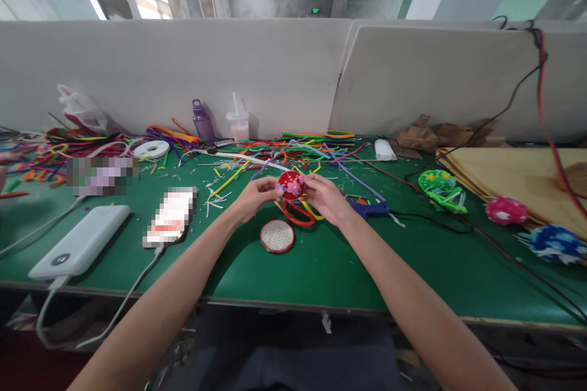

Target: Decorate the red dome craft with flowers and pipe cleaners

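Between my two hands is a small round red piece with pink and purple flowers on it point(291, 186). My left hand point(255, 195) pinches its left edge, and my right hand point(326, 197) has closed fingers at its right edge. Just below the hands lies a red-orange loop point(299, 219), partly hidden, which looks like a scissors handle. A round white disc with a red rim point(277, 236) rests flat on the green table point(321, 275), nearer to me. Beside my right wrist lies a blue glue gun point(370, 208) with a black cord.
Colourful pipe cleaners point(316, 134) and offcuts spread along the back. A purple bottle point(203, 122) and a cup with a straw point(238, 126) stand by the partition. A power bank point(82, 241) and a phone point(169, 217) lie left. Green point(441, 189), pink and blue fuzzy pieces sit right.
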`<action>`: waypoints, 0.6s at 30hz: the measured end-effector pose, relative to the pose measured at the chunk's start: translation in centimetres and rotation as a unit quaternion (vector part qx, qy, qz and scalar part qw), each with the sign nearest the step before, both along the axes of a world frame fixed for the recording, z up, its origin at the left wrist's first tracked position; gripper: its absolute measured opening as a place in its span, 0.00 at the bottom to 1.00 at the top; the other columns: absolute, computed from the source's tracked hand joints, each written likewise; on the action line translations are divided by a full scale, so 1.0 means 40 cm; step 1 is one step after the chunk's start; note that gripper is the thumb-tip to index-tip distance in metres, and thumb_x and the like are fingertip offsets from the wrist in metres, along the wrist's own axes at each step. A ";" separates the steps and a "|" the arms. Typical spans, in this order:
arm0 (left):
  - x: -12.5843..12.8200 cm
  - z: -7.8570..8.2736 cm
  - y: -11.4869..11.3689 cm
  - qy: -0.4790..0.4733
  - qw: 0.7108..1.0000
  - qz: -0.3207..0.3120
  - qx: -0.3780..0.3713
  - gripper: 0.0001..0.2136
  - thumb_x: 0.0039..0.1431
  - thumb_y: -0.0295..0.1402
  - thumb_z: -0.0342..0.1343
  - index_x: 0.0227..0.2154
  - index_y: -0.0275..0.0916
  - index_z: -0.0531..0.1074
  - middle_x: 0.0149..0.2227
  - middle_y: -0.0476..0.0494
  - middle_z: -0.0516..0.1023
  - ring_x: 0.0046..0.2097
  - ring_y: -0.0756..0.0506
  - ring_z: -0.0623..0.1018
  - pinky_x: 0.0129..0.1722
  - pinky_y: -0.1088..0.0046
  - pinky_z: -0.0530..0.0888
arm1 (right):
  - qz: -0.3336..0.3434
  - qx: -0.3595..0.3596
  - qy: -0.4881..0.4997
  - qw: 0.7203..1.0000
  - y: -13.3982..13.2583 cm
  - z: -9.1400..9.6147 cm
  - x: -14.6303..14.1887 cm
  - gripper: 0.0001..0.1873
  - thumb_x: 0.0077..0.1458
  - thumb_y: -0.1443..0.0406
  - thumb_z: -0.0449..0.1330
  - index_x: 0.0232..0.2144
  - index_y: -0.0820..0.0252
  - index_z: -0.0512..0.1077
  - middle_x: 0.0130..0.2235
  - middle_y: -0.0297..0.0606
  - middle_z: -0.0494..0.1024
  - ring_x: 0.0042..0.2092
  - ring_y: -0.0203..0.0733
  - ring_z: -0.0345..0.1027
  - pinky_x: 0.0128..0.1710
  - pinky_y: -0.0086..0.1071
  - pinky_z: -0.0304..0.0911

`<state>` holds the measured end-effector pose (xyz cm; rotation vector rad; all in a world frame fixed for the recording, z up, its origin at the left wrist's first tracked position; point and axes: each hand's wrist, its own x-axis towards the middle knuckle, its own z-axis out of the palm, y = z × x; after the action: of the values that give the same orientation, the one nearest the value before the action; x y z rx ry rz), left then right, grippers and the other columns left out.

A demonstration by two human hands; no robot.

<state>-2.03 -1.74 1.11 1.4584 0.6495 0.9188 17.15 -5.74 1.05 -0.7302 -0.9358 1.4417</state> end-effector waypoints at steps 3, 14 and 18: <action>-0.001 -0.003 0.001 -0.007 1.000 -0.005 -0.001 0.12 0.47 0.34 0.64 0.35 0.35 0.75 0.34 0.45 0.76 0.33 0.50 0.74 0.37 0.72 0.70 | -0.005 0.006 -0.006 1.000 0.001 0.001 -0.001 0.12 0.39 0.61 0.69 0.24 0.58 0.71 0.29 0.29 0.74 0.31 0.33 0.68 0.30 0.27 0.66; -0.002 0.008 -0.003 -0.032 0.999 0.018 -0.023 0.13 0.46 0.31 0.64 0.37 0.35 0.74 0.36 0.44 0.76 0.37 0.48 0.75 0.39 0.72 0.72 | -0.053 0.036 -0.123 0.990 -0.003 0.003 -0.003 0.12 0.41 0.56 0.67 0.25 0.57 0.72 0.32 0.33 0.74 0.36 0.38 0.68 0.31 0.30 0.67; -0.005 0.012 -0.002 -0.062 0.996 0.028 -0.050 0.12 0.46 0.30 0.63 0.36 0.36 0.73 0.34 0.47 0.76 0.34 0.51 0.75 0.39 0.72 0.72 | -0.074 0.042 -0.140 0.986 0.000 0.003 0.001 0.12 0.42 0.55 0.65 0.25 0.56 0.72 0.33 0.34 0.75 0.39 0.39 0.69 0.29 0.28 0.65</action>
<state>-2.22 -1.83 1.59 1.2899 0.6381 0.9969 17.18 -5.74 1.16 -0.9348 -1.1257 1.1804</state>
